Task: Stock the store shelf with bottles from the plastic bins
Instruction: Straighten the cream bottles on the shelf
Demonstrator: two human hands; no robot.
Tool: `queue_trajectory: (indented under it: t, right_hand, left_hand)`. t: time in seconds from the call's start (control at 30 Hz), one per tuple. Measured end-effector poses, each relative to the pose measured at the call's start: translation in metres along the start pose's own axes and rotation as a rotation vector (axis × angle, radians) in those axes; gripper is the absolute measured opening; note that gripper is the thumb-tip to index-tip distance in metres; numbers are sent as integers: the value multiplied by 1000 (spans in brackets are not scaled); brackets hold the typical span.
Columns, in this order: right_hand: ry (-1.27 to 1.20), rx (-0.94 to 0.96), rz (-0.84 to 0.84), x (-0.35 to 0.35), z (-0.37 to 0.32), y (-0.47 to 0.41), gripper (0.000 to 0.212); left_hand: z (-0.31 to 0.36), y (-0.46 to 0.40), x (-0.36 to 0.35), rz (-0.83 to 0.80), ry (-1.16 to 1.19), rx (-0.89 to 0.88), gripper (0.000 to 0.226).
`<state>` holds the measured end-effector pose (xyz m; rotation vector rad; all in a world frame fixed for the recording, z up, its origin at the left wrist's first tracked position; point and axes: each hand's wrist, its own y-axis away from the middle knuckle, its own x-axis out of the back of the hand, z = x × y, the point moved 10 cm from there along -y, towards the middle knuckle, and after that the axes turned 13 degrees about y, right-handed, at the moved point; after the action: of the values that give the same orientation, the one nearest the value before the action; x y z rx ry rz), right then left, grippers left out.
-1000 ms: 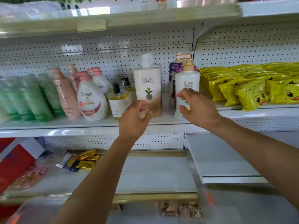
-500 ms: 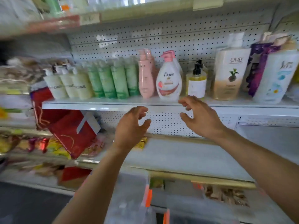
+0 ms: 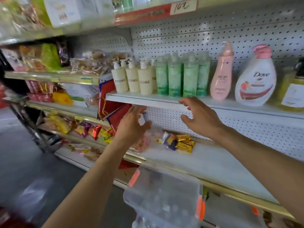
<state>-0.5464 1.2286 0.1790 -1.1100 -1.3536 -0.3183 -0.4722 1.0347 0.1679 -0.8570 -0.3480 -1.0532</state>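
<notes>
The white shelf (image 3: 148, 101) carries cream pump bottles (image 3: 144, 81), several green bottles (image 3: 174, 79), a pink bottle (image 3: 221, 74), a white Dove bottle (image 3: 255, 79) and a yellow bottle (image 3: 292, 92) at the right edge. My left hand (image 3: 133, 124) hovers below the shelf's front lip, fingers relaxed, holding nothing. My right hand (image 3: 199, 116) is spread in front of the lip beneath the green bottles, also holding nothing. A clear plastic bin (image 3: 164, 198) with orange latches sits low in the middle, blurred.
Gold-wrapped packets (image 3: 182, 143) lie on the lower white shelf (image 3: 213, 163). Red packaging (image 3: 115, 112) hangs left of my left hand. Snack bags (image 3: 65, 124) fill the left shelves. A grey floor (image 3: 24, 158) lies at the lower left.
Both hands let go of the bottles they touched a second ago and drew back below the shelf lip. The view swung left, bringing the cream and green bottles to the middle.
</notes>
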Motion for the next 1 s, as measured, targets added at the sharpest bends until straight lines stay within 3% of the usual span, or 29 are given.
queue_trajectory:
  t: [0.4,0.63,1.0]
  right_hand:
    - [-82,11,-33,-81,-62,-157,52]
    - [-55,-9,28,-85,-74,-238,57]
    - [323,122,176,-72,-132,-316,50]
  left_hand:
    - [-124,-115,49,1,49,82,57]
    - [-161,-196,69,10,74,72,67]
    - [-180,-315,115,34,-4,-80,77]
